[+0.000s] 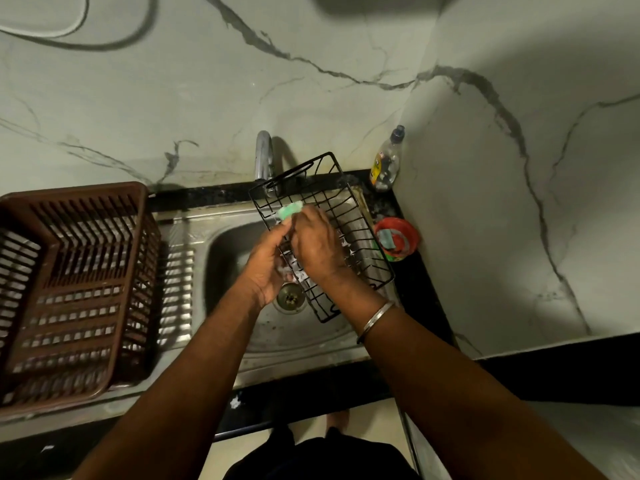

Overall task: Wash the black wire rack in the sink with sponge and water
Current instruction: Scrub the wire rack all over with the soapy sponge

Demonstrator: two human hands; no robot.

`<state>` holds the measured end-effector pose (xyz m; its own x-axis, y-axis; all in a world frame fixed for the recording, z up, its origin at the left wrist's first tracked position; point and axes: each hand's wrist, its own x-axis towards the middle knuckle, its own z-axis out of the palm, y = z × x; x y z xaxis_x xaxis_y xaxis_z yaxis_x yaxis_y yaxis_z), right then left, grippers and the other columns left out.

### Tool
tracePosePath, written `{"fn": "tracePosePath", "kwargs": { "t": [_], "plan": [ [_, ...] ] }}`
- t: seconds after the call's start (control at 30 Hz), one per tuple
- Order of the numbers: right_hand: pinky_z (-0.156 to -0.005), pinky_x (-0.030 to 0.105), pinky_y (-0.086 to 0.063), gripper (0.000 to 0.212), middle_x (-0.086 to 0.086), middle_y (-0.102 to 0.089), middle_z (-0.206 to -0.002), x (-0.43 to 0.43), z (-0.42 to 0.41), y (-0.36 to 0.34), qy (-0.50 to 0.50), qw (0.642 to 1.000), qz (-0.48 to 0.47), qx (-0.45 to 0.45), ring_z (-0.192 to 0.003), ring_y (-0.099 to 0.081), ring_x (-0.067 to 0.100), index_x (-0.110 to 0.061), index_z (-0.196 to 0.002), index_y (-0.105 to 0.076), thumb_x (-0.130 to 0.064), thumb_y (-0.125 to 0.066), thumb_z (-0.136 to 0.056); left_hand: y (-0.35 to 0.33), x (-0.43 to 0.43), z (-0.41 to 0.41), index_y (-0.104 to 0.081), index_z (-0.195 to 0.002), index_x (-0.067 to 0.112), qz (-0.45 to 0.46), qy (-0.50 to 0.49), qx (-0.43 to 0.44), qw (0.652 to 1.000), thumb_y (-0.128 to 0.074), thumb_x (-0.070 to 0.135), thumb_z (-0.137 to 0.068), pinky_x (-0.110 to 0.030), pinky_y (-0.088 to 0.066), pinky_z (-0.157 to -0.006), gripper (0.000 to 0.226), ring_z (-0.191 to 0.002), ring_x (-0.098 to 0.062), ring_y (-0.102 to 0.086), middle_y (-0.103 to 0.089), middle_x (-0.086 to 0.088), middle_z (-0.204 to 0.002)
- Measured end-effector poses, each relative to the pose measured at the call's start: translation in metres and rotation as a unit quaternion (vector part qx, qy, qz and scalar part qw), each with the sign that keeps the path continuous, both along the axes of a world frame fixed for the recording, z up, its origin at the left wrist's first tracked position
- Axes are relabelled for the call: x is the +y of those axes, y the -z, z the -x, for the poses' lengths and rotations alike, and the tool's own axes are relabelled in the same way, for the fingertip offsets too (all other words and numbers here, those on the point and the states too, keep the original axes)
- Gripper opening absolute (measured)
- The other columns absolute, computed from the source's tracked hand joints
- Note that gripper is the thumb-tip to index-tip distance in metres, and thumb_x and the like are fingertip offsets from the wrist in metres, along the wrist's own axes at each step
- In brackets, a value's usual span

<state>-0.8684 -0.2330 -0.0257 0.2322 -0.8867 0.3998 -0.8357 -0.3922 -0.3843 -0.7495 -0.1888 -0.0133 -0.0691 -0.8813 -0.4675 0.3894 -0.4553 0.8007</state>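
**Scrubbing the rack over the sink**

We are holding the black wire rack (349, 216) tilted over the steel sink (214, 237), its far end by the faucet (264, 154). Our left hand (266, 271) is gripping the rack's left side. Our right hand (317, 247) is pinching the green sponge (290, 210) against the wires. A brown dish basket (69, 289) is sitting at left.

Black wire rack (349, 216), green sponge (290, 209), brown slatted basket (74, 271), grey-veined marble wall (207, 81).

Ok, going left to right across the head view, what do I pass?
Brown dish basket → black wire rack → red tub. Left hand, right hand, green sponge and tap overlap the rack, so they're left out.
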Motion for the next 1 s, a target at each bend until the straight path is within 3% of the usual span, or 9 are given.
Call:
{"fn": "tracePosePath", "kwargs": {
  "t": [0.17,0.23,0.37,0.43,0.57,0.63,0.7,0.83,1.0],
  "plan": [
    [-0.077,0.038,-0.06,0.019,0.015,-0.064,-0.119,-0.022,0.016,0.004,0.113,0.989,0.012,-0.099,-0.102,-0.064,0.026,-0.002,-0.111,-0.07,-0.013,-0.059,-0.101,-0.006,0.0,0.001,-0.07,-0.137,0.021,0.005,0.012,0.007,1.0,-0.082,0.066,-0.078,-0.04,-0.054,-0.084,0.075,-0.11,-0.027,-0.066,-0.07,-0.013,-0.134],
    [-0.08,0.038,-0.061,0.017,0.014,-0.064,-0.118,-0.017,0.003,0.003,0.026,0.998,0.019,-0.052,-0.103,-0.064,0.026,-0.002,-0.11,-0.071,-0.01,-0.065,-0.096,-0.006,0.001,0.001,-0.071,-0.134,0.023,0.011,0.004,-0.005,1.0,-0.076,0.065,-0.085,-0.036,-0.055,-0.076,0.065,-0.109,-0.024,-0.065,-0.07,-0.01,-0.129],
    [-0.078,0.033,-0.061,0.016,0.013,-0.065,-0.115,-0.023,0.008,0.006,0.025,0.996,0.026,-0.075,-0.099,-0.065,0.024,-0.003,-0.107,-0.072,-0.008,-0.073,-0.092,-0.005,0.001,0.002,-0.07,-0.135,0.025,0.006,0.005,-0.006,1.0,-0.079,0.069,-0.083,-0.051,-0.044,-0.09,0.069,-0.117,-0.034,-0.059,-0.063,-0.018,-0.145],
    [-0.078,0.034,-0.06,0.014,0.014,-0.065,-0.114,-0.027,0.006,0.004,0.077,0.989,0.025,-0.123,-0.1,-0.065,0.025,-0.002,-0.106,-0.072,-0.008,-0.071,-0.093,-0.007,0.0,0.003,-0.068,-0.138,0.024,0.007,0.011,-0.017,1.0,-0.081,0.073,-0.078,-0.047,-0.046,-0.088,0.078,-0.121,-0.034,-0.059,-0.063,-0.017,-0.146],
    [-0.078,0.027,-0.055,0.021,0.012,-0.065,-0.117,-0.019,-0.01,0.006,-0.05,0.996,0.043,-0.054,-0.104,-0.062,0.025,-0.005,-0.108,-0.072,-0.008,-0.078,-0.087,-0.009,0.003,0.005,-0.068,-0.136,0.026,0.006,0.0,-0.009,1.0,-0.072,0.064,-0.09,-0.048,-0.05,-0.095,0.06,-0.13,-0.032,-0.06,-0.068,-0.01,-0.139],
    [-0.076,0.026,-0.055,0.022,0.012,-0.064,-0.117,-0.03,-0.001,0.005,0.024,0.995,0.035,-0.085,-0.101,-0.063,0.023,-0.005,-0.108,-0.072,-0.011,-0.078,-0.088,-0.011,0.003,0.004,-0.07,-0.134,0.024,-0.005,0.004,-0.002,1.0,-0.071,0.063,-0.092,-0.046,-0.053,-0.089,0.057,-0.12,-0.03,-0.065,-0.07,-0.012,-0.134],
    [-0.076,0.026,-0.055,0.018,0.012,-0.063,-0.116,-0.033,-0.002,0.004,0.088,0.989,0.028,-0.113,-0.101,-0.062,0.023,-0.005,-0.107,-0.071,-0.013,-0.073,-0.091,-0.012,0.002,0.005,-0.07,-0.135,0.025,-0.003,0.011,-0.006,1.0,-0.074,0.069,-0.087,-0.044,-0.051,-0.084,0.065,-0.113,-0.027,-0.064,-0.068,-0.012,-0.137],
    [-0.074,0.02,-0.045,0.014,0.01,-0.063,-0.112,-0.029,-0.014,0.008,-0.053,0.994,0.062,-0.076,-0.1,-0.057,0.02,-0.006,-0.101,-0.07,-0.01,-0.077,-0.089,-0.01,0.002,0.008,-0.069,-0.137,0.029,0.016,0.007,-0.012,1.0,-0.076,0.077,-0.078,-0.053,-0.046,-0.103,0.077,-0.133,-0.027,-0.059,-0.068,-0.004,-0.142],
    [-0.07,0.025,-0.051,0.007,0.011,-0.064,-0.105,-0.034,-0.016,0.004,0.034,0.987,0.047,-0.149,-0.093,-0.06,0.022,-0.006,-0.094,-0.07,-0.008,-0.074,-0.089,-0.009,0.002,0.006,-0.065,-0.141,0.028,0.015,0.016,-0.019,1.0,-0.082,0.082,-0.066,-0.056,-0.049,-0.104,0.094,-0.136,-0.034,-0.057,-0.067,-0.006,-0.143]
  ]
}}
